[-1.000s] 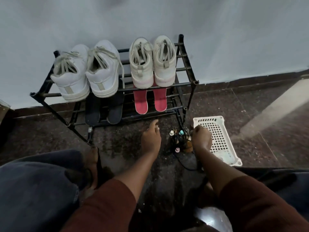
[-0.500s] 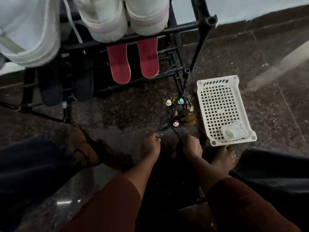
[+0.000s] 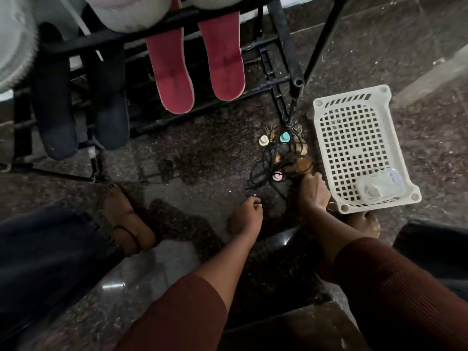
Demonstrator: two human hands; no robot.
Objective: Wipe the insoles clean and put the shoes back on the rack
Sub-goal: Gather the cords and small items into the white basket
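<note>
Head view only. Both hands down at the floor (image 3: pixel 202 158), apart. Left hand (image 3: pixel 247 217) with fingers curled under, by the loose end of a black cord (image 3: pixel 263 171). Right hand (image 3: pixel 312 192) curled down into a clutter of small bottles (image 3: pixel 285 136), just beside the basket (image 3: pixel 352 96). Impossible to tell whether either hand actually grips anything (fingertips too dark and blurred).

Red insoles (image 3: pixel 172 72) side by side on the lower shelf of the rack (image 3: pixel 114 39), toes jutting past the front bar. Dark insoles (image 3: pixel 57 110) to their left, lying likewise. Pale shoes (image 3: pixel 136 16) on the top shelf, mostly cut off by the frame. No cloth in sight.

Probably the fetching of cleaning supplies, with wiping not yet begun. Best done this way:
- Lift the wanted item straight up, clear of the cord looped among the bottles, to avoid toppling them.
- Keep the left hand free for steadying.
- Support each insole from beneath while wiping, given a thin and likely floppy build.
</note>
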